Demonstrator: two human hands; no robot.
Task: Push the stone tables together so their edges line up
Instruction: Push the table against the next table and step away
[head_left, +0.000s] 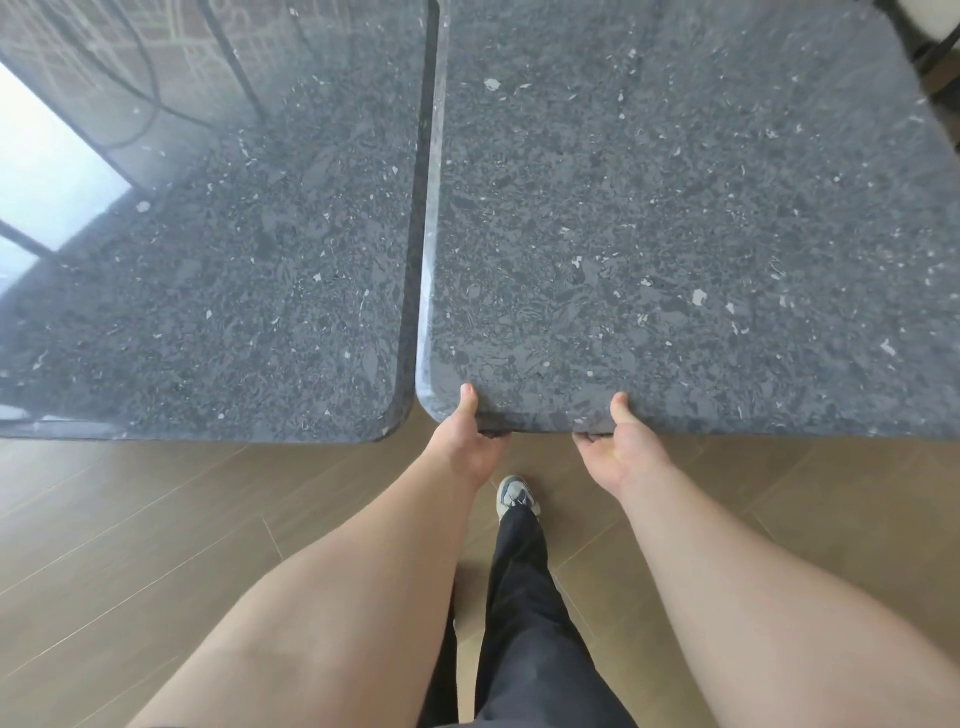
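Thumbs lay atop the right table (675, 218), left hand (470, 441) and right hand (618, 449) clamped on its near edge; it was best slid evenly until flush with the left table (234, 260).

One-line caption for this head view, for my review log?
Both hands, left hand and right hand, grip the near edge of the right stone table, set beside the left stone table.

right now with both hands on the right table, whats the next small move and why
Probably ease the right table slightly nearer you: its side already meets the left table, but its near edge sits a little farther away. Both hands grip that edge.
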